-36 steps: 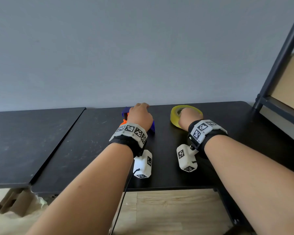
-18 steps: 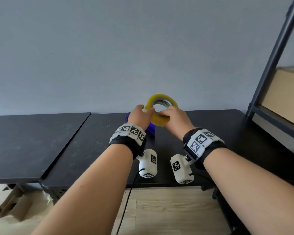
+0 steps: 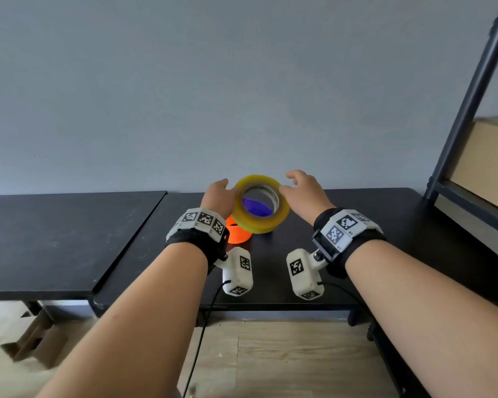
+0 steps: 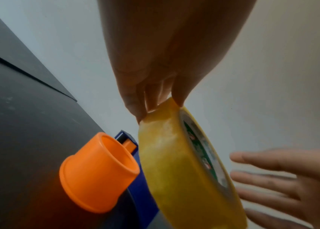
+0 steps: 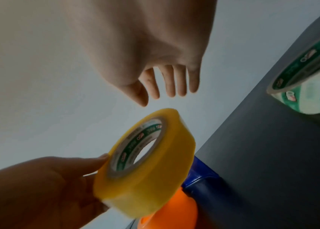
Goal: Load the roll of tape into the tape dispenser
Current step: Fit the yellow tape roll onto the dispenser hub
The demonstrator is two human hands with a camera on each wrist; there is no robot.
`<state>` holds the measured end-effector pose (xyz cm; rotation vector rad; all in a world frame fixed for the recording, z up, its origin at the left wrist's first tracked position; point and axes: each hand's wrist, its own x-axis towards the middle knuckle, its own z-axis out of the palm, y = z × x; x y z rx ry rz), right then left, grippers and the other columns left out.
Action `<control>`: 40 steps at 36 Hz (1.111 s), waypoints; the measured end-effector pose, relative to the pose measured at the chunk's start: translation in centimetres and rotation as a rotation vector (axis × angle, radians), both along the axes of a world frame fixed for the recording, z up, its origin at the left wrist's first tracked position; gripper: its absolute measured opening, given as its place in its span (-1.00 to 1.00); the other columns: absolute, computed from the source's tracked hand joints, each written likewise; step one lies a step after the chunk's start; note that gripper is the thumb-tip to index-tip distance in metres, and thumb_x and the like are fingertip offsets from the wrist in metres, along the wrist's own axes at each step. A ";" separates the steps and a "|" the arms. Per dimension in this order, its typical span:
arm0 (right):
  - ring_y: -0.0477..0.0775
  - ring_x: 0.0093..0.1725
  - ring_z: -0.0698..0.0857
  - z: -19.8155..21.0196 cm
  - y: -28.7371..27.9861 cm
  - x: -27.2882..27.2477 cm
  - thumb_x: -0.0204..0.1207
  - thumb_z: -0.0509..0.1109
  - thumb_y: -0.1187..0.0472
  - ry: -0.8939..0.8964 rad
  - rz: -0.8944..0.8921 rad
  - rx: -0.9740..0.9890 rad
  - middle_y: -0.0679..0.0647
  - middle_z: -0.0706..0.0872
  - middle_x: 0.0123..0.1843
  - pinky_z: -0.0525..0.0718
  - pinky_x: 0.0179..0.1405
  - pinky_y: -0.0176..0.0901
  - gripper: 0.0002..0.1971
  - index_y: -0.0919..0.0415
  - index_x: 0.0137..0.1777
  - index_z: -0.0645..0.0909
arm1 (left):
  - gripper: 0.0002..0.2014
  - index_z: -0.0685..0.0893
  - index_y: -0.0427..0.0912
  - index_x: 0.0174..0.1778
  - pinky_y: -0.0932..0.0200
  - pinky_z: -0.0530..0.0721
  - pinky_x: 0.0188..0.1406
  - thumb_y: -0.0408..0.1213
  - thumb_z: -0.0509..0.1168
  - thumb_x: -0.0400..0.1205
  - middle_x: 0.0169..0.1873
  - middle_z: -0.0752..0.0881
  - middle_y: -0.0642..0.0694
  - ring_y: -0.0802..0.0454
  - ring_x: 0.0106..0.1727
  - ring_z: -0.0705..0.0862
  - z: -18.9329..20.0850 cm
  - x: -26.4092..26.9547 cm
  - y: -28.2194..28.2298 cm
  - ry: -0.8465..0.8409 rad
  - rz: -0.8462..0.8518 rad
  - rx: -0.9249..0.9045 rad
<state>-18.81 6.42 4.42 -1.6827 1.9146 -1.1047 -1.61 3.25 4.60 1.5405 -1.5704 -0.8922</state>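
On the black counter (image 3: 371, 239) the blue-and-orange tape dispenser (image 4: 98, 172) is sitting. Left hand (image 3: 217, 196) is pinching the yellow roll of tape (image 3: 259, 203) by its rim, holding it upright just above the dispenser (not seated). Right hand (image 3: 304, 193) is hovering beside it, fingers (image 5: 171, 80) spread, gripping nothing.

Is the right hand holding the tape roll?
No, the right hand is open and apart from the roll; the left hand holds it.

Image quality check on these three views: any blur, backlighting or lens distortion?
Head view: evenly lit, sharp, shelf frame bowed by the wide lens. Left wrist view: left hand a backlit silhouette, tape roll soft. Right wrist view: dim, grainy, right hand washed out.
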 end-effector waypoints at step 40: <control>0.15 -0.44 0.83 -3.6 -3.4 5.8 0.48 0.45 -0.06 -0.188 -0.051 0.192 0.18 0.77 -0.04 0.85 -0.37 0.01 -0.58 0.28 0.13 0.56 | -0.75 0.80 -0.26 -0.12 -0.21 0.73 0.22 -0.23 0.46 0.34 -0.12 0.81 -0.28 -0.27 0.05 0.80 -3.4 4.6 -1.2 0.136 0.070 0.119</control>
